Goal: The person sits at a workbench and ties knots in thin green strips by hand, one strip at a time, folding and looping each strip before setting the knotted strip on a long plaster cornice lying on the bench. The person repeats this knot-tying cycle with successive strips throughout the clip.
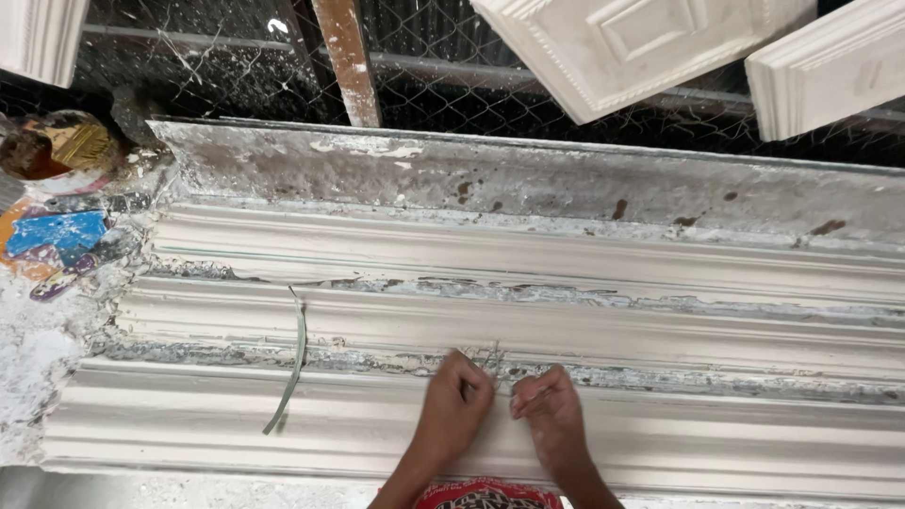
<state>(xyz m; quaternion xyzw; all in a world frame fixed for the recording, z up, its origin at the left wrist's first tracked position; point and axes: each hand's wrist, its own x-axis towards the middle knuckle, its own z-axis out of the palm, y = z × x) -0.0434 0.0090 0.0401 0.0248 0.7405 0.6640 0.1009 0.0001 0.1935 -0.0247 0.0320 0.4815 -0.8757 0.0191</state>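
- Head view: we see a small tuft of pale fibre low in the frame, just right of centre, on the long white plaster moulding that runs across the picture.
- Our left hand is curled tight, its grip pinched on the tuft.
- Our right hand is closed just beside it; what its grip has hold of we cannot tell.
- A thin pale strip lies across the moulding at lower left.
- A paint-smeared pot sits at upper left.
- White cast panels lean at the upper right over wire mesh.
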